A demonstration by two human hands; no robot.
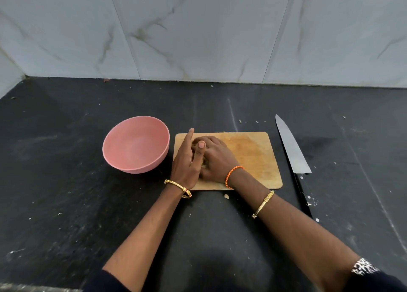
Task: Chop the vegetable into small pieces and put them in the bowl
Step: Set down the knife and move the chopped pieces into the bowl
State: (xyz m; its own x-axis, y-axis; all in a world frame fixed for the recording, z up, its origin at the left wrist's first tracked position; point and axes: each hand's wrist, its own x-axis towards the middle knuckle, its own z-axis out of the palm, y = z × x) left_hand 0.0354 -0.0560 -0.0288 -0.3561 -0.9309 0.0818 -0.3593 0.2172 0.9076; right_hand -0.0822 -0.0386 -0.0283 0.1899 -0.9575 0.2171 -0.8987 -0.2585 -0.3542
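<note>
Item one: your rectangular wooden chopping board with rounded corners (253, 157), lying flat on the dark speckled stone counter (66, 181), long axis running left to right. Its surface is stained darker toward the middle.

Item two: your left hand (187, 159), at the board's left end, forefinger stretched out and pointing to the far side, thumb raised and laid against the other hand. A gold bangle (178, 187) circles that wrist.

Item three: your right hand (214, 157), palm down on the left part of the board, fingers curled and cupped over something pale. Only a small light patch (204, 163) shows between your two hands; whether these are the vegetable pieces, and which way they lie, you cannot tell from here. An orange braided thread (233, 176) sits at this wrist, a second gold bangle (263, 204) farther up the forearm.

Item four: a round pink plastic bowl (114, 146), just left of the board, upright, nothing visible inside.

Item five: a long steel chef's knife with black handle (291, 147), right of the board and apart from it, tip pointing far, handle toward you, long axis running near to far.

Item six: pale scraps (226, 196) scattered on the counter, one just beside the board's near edge.

Item seven: grey-veined white marble wall tiles (198, 27) behind the counter.

No legible writing or brand marks on any item.
</note>
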